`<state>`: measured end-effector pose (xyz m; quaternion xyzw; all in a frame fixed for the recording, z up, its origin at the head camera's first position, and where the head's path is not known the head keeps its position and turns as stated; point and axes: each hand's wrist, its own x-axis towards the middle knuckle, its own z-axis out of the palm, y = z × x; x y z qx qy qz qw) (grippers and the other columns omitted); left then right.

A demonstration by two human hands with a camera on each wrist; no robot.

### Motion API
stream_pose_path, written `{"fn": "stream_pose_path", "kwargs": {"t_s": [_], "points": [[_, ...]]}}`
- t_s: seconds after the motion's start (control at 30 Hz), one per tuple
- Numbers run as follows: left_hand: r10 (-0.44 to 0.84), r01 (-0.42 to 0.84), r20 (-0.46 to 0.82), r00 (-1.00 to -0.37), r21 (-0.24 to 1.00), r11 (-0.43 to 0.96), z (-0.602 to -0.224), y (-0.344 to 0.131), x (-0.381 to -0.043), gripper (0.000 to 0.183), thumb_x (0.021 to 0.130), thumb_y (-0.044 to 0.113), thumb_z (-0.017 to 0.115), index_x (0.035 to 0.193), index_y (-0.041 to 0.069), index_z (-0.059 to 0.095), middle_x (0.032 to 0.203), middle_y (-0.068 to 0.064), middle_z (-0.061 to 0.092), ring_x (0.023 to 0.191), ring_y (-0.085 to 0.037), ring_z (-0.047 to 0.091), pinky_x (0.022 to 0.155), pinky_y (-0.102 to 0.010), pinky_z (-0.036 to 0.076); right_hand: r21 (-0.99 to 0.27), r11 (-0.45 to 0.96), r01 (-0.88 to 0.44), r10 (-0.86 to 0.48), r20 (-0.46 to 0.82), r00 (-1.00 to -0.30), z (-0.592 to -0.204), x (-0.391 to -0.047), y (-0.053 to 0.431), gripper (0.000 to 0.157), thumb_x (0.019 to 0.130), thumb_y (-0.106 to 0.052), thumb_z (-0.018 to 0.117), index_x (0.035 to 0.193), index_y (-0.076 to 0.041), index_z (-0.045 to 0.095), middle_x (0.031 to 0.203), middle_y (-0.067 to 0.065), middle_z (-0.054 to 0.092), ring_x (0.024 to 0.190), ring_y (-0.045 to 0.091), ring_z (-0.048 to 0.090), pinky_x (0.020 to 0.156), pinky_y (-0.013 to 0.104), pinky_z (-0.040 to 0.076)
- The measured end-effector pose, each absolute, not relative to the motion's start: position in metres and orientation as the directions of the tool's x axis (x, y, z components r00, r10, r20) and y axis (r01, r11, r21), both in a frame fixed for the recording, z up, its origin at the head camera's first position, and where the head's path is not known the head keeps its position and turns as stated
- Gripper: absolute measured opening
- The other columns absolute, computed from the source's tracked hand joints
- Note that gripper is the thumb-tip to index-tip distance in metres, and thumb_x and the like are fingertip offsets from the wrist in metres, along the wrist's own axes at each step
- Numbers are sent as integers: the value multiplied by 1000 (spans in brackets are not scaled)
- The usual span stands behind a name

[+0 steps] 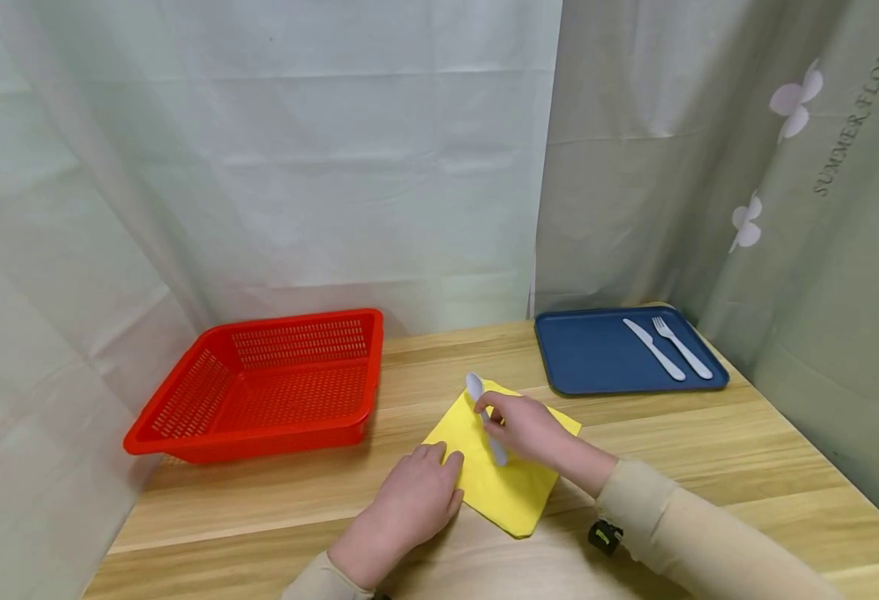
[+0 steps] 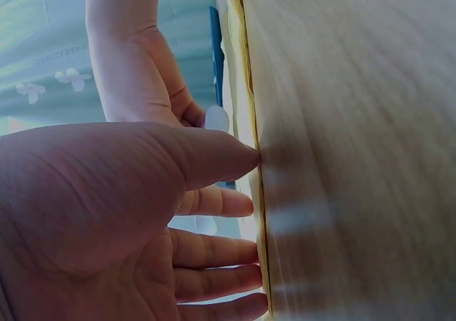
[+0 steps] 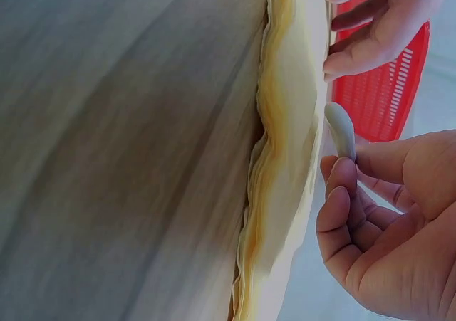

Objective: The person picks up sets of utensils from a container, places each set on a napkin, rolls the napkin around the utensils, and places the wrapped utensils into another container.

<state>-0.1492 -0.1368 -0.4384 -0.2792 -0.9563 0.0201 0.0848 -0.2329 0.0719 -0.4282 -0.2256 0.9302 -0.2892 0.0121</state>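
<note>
A folded yellow napkin (image 1: 510,497) lies askew on the wooden table, its layered edge visible in the right wrist view. My right hand (image 1: 525,427) pinches a white plastic spoon (image 1: 475,386) between thumb and fingers, over the napkin. The spoon's bowl points away from me, its handle end toward me; the fingers cover its middle. My left hand (image 1: 418,492) rests at the napkin's left edge, fingers fairly straight. In the left wrist view the thumb (image 2: 221,154) and fingertips touch that edge.
A red plastic basket (image 1: 259,442) stands at the back left. At the back right, a blue tray (image 1: 581,354) bears a white knife (image 1: 655,350) and a white fork (image 1: 682,347). Pale curtains (image 1: 364,167) hang behind the table (image 1: 784,467) and at its sides.
</note>
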Motion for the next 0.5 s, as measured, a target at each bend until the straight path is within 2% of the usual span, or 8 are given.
{"fn": "stream_pose_path", "kwargs": {"t_s": [0.2,0.5], "points": [[533,527,140,-835,-77,846,-438,-137,-149,40,97,30,83,124,3,70,123,-20,72,111,-36,70,93,-50,61,-551,735,-394,-421,85,-903,-431,-235,65,19,103,-9,77,121,-14,74,90,-4,70,74,11,60,70,33,53],[536,531,121,-836,-74,844,-437,-137,-150,39,98,31,82,124,3,70,123,-20,71,111,-36,70,93,-50,61,-558,724,-405,-441,77,-894,-434,-238,61,18,103,-9,79,120,-12,73,91,-2,71,73,12,60,69,33,52]]}}
